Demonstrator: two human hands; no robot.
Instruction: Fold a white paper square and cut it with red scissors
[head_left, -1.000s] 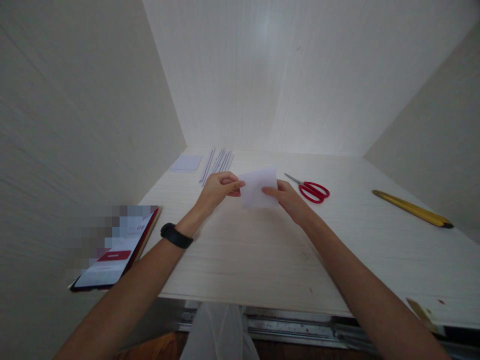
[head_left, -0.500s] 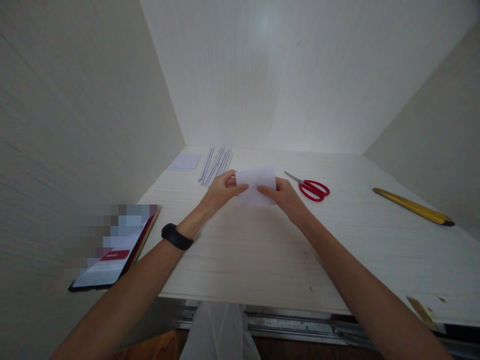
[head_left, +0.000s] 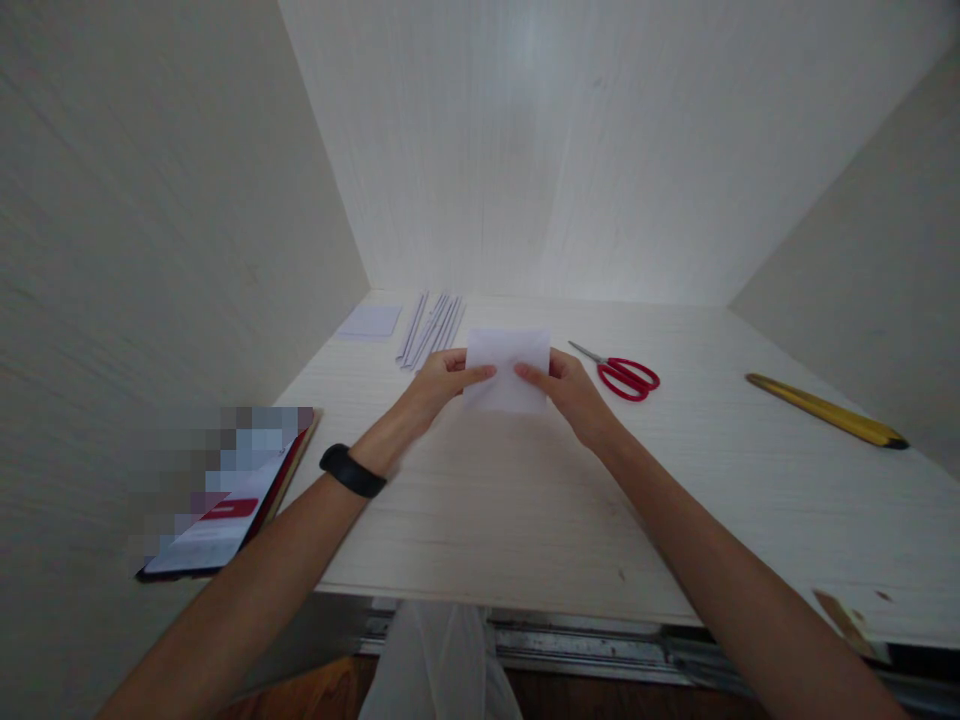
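Pinching the white paper (head_left: pixel 508 347) with left hand (head_left: pixel 441 380) and right hand (head_left: pixel 576 388), we'd want light, even pressure so it doesn't buckle, tbh.

On the pale wood-grained surface (head_left: pixel 517 520): flat white sheet (head_left: pixel 369 322), far left corner; folded white paper strips (head_left: pixel 433 330) right of it; red-edged tablet (head_left: pixel 217 535), left edge; red-handled metal scissors (head_left: pixel 612 363), right of the held rectangular white paper (head_left: pixel 508 345); slim yellow tool (head_left: pixel 825 411), near right edge.

Dim light, faint glare on back wall (head_left: pixel 517 150)
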